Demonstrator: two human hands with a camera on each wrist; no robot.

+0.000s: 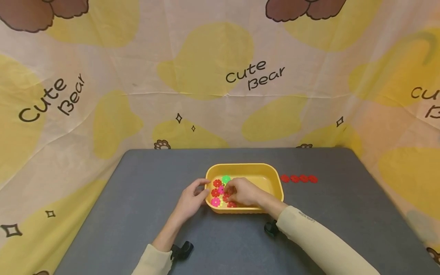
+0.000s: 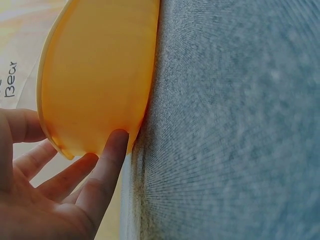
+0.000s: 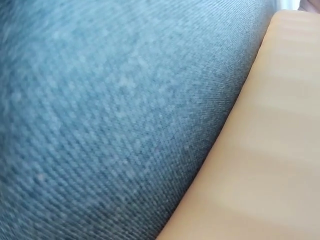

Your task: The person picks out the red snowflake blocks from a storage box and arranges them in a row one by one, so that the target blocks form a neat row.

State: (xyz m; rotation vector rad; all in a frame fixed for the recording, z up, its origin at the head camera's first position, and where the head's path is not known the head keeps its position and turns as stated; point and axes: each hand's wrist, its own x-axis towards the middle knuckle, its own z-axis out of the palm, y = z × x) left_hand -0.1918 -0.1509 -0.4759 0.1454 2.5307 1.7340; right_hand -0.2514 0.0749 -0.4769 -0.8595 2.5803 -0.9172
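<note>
A yellow plastic tray (image 1: 245,165) holds small notched plastic discs (image 1: 215,192) at its left end, mostly red and pink with one green disc (image 1: 225,178). My left hand (image 1: 190,199) is at the tray's left end. In the left wrist view, its extended fingers (image 2: 107,170) touch the outer wall and rim. My right hand (image 1: 245,191) reaches over the near wall into the tray, fingertips bent down among the discs. I cannot tell whether it pinches one. The right wrist view shows the tray's outer wall (image 3: 270,140), with the right hand out of sight.
Several red discs (image 1: 299,178) lie in a row on the grey tabletop (image 1: 165,168), right of the tray. A printed cloth (image 1: 213,76) hangs behind the table and along its sides. Black straps (image 1: 183,250) sit at the wrists by the cream sleeves (image 1: 319,236).
</note>
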